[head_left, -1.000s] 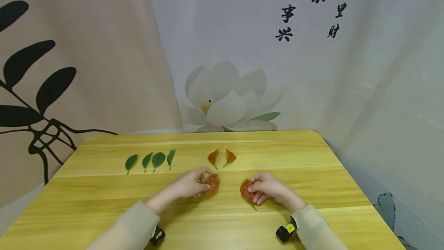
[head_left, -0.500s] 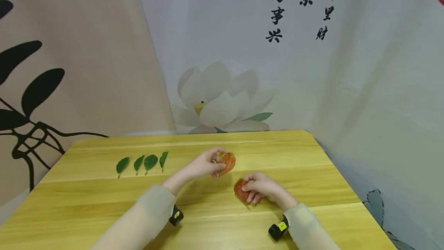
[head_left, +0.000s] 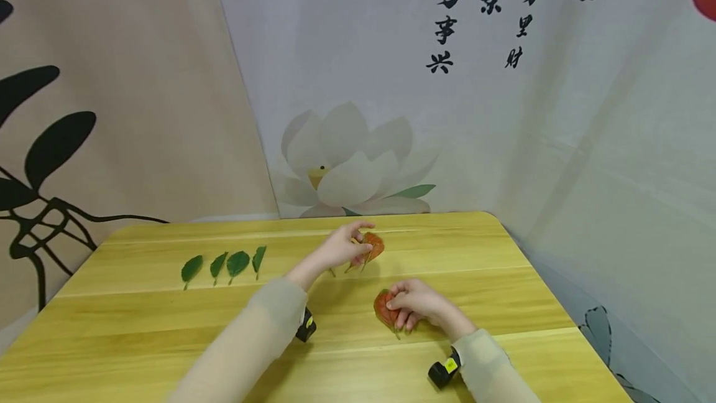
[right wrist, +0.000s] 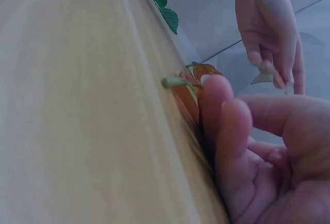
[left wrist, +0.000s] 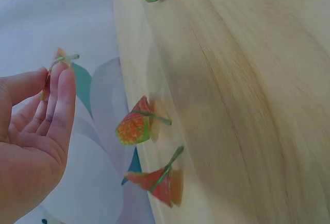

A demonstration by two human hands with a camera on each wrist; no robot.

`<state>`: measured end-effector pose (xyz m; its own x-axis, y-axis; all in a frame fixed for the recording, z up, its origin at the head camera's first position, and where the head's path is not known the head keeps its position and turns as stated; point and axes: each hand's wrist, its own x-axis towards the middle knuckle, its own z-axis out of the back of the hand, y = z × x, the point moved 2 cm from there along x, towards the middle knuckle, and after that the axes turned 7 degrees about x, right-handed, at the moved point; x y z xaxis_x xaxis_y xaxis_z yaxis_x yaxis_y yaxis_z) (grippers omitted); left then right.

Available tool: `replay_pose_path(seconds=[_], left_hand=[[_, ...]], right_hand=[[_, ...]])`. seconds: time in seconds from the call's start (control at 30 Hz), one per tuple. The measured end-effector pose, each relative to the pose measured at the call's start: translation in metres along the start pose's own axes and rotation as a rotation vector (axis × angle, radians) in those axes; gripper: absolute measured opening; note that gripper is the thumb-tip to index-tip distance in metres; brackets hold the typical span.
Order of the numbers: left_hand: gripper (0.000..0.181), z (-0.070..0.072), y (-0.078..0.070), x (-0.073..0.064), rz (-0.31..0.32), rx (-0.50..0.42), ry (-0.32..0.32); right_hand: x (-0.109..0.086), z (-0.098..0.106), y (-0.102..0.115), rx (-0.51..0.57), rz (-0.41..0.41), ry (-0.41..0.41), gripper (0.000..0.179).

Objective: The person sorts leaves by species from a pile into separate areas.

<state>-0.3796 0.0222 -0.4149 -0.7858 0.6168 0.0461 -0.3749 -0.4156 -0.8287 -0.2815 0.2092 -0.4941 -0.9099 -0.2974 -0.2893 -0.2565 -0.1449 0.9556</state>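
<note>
My left hand (head_left: 341,249) pinches a red-orange leaf (head_left: 373,247) between thumb and fingers, raised above the far middle of the table. Below it lie two small red-orange leaves, one (left wrist: 135,123) patched with yellow and green, the other (left wrist: 157,180) redder with a thick stem. The left hand mostly hides this pair in the head view. Nearer the front, my right hand (head_left: 422,305) holds another red leaf (head_left: 385,308) with a green edge, low over the table. In the right wrist view, its fingers (right wrist: 232,131) hide most of that leaf, and a green stem pokes out.
Several green leaves (head_left: 237,263) lie in a row on the left of the wooden table (head_left: 140,341). Behind the table's far edge hangs a printed cloth (head_left: 347,79) with a lotus and writing. Each wrist carries a small black camera (head_left: 443,373).
My left hand has carried its leaf forward and to the right, over the two small red-orange leaves. My right hand keeps its leaf in nearly the same place. The head view has shifted slightly.
</note>
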Motion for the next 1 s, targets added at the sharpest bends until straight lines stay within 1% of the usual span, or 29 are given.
replay_pose_path(seconds=[0.1,0.27,0.4,0.5,0.63,0.77,0.9,1.0], left_hand=[[0.048,-0.011,-0.002,0.008,0.007,0.023,-0.019],[0.040,-0.035,0.000,0.022,0.034,0.040,-0.032],[0.032,-0.053,0.002,0.029,0.060,0.081,-0.048],[0.027,-0.062,0.003,0.032,0.083,0.108,-0.059],[0.023,-0.072,0.003,0.034,0.126,0.146,-0.072],[0.020,-0.079,0.000,0.034,0.168,0.190,-0.090],[0.019,-0.087,-0.007,0.035,0.183,0.279,-0.111],[0.019,-0.086,-0.005,0.035,0.169,0.378,-0.131]], right_hand=[[-0.005,0.003,-0.001,-0.005,0.002,0.003,0.020],[-0.011,0.003,-0.005,0.009,0.004,0.018,0.020],[-0.015,0.003,-0.009,0.018,0.008,0.040,0.019],[-0.017,0.003,-0.009,0.017,0.008,0.052,0.017],[-0.020,0.006,-0.009,0.014,0.006,0.064,0.017],[-0.025,0.011,-0.008,-0.002,0.005,0.071,0.018],[-0.031,0.017,-0.008,-0.012,0.005,0.076,0.019],[-0.029,0.016,-0.008,-0.013,0.007,0.071,0.018]])
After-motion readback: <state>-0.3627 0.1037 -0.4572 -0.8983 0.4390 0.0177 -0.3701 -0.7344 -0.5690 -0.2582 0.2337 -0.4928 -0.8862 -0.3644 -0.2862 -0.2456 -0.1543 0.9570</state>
